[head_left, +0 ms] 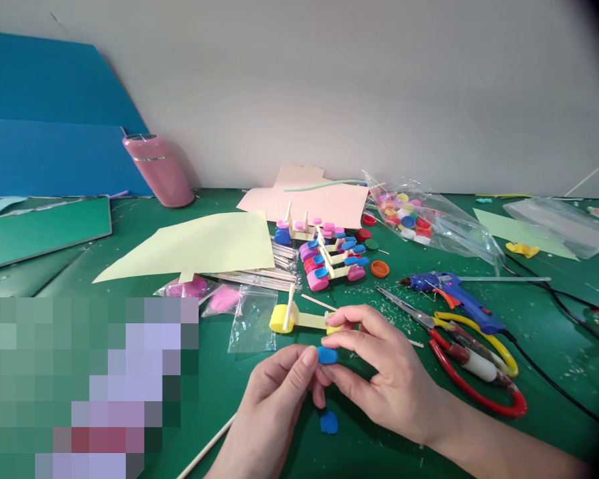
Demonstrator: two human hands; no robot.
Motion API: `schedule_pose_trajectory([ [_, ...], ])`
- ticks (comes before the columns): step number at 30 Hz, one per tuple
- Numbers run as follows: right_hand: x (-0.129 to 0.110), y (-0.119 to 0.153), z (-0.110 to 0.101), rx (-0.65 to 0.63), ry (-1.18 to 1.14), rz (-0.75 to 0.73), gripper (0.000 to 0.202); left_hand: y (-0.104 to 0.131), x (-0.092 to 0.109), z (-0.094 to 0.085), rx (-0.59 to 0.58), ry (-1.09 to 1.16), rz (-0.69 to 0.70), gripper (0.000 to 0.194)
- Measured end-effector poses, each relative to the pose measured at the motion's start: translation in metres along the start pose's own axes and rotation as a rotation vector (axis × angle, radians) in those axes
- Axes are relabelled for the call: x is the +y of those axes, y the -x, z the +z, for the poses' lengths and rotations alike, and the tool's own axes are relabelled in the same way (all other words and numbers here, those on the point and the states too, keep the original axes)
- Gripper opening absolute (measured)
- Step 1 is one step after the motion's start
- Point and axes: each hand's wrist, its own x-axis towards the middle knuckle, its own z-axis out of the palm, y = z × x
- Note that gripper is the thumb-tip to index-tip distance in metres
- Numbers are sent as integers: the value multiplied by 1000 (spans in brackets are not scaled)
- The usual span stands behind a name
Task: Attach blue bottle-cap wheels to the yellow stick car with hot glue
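Observation:
Between the fingertips of both hands is a small flattened oval of blue modelling clay (328, 355). My left hand (278, 399) pinches its left end with thumb and fingers. On the right side, the fingers of my right hand (392, 372) close around the same piece. Below them on the green table lies another blue clay lump (329, 422). Just beyond my hands sits a small craft-stick model (311, 320) with yellow round ends; my right fingers partly hide its right end. Farther back stand several similar models (332, 256) with pink, red and blue parts.
To the right lie scissors (472, 356) and a blue glue gun (454, 299) with its cord. A bag of coloured caps (414, 216), pale yellow paper (204, 246), wooden sticks (259, 278) and bags of pink clay (223, 299) are behind. A pink tumbler (160, 169) leans left.

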Motion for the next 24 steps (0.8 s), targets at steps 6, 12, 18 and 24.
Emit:
schedule_pose_trajectory([
  [6,11,-11,-16,58,-23,117,16,1,1,-1,43,-99,40,26],
  [12,31,-33,-20,36,-64,172,15,6,-4,3,122,-455,379,10],
  [18,28,-32,-16,-42,-57,133,14,5,-12,2,180,-731,640,13],
  [24,27,-29,-14,-58,-19,139,16,1,-21,-2,138,-854,710,15],
])
